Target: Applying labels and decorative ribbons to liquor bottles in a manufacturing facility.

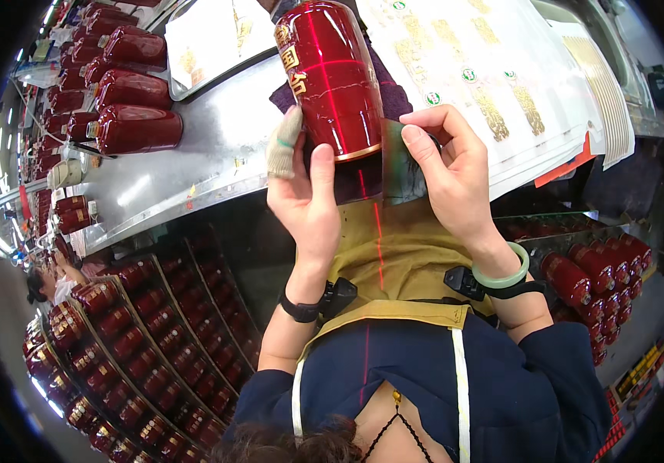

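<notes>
Left hand [306, 193] wrapped round the base of a glossy red bottle [332, 77], thumb on its gold rim; right hand [447, 166] pinching a dark green scraper [395, 166] against the bottle's side. Bottle tilted over the near edge of the steel bench [216, 147]. More red bottles [127, 92] lying toward the far left corner, label sheets [486, 69] on the right.

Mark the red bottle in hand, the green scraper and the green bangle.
red bottle [336, 77], head view, on the glossy body near the red laser line.
green scraper [395, 166], head view, on the flat blade.
green bangle [504, 274], head view, on the ring's outer face.
</notes>
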A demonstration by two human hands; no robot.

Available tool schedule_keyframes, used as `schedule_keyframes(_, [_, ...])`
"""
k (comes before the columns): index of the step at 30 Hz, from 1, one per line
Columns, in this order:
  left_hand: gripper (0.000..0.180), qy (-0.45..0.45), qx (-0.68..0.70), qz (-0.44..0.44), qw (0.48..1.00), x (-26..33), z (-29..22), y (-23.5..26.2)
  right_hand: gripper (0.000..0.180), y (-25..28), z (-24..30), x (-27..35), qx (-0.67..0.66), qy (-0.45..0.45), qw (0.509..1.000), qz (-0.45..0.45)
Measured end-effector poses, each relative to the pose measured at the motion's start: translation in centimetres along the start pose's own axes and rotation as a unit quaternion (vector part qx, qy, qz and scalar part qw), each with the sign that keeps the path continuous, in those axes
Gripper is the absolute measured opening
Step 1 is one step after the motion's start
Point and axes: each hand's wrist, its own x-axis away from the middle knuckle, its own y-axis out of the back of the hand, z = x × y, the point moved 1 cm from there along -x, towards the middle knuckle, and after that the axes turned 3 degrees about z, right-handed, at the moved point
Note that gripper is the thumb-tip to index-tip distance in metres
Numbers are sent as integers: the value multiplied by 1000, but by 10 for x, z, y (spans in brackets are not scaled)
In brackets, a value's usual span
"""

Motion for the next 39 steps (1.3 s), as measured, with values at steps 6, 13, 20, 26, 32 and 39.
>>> schedule_keyframes(6, [38,-292,-340,9,894,12,-1,4,9,-2,-1,0,-45,0,999,-8])
schedule_keyframes(13, [27,-393,-370,61,840,-9,-14,-3,11,3,2,0,-57,-7,998,-2])
schedule_keyframes(20, [32,-370,-356,-26,857,5,3,-7,12,3,0,2,-66,-16,998,0])
schedule_keyframes(26, [23,-406,-378,101,826,-13,-15,-10,11,3,2,2,-63,-14,998,-5])
schedule_keyframes(32, [36,-351,-337,0,874,1,1,2,9,-5,12,6,-23,-7,1000,-2])
schedule_keyframes(39, [53,-334,-373,26,865,-13,-7,-5,9,-29,26,2,141,159,977,35])
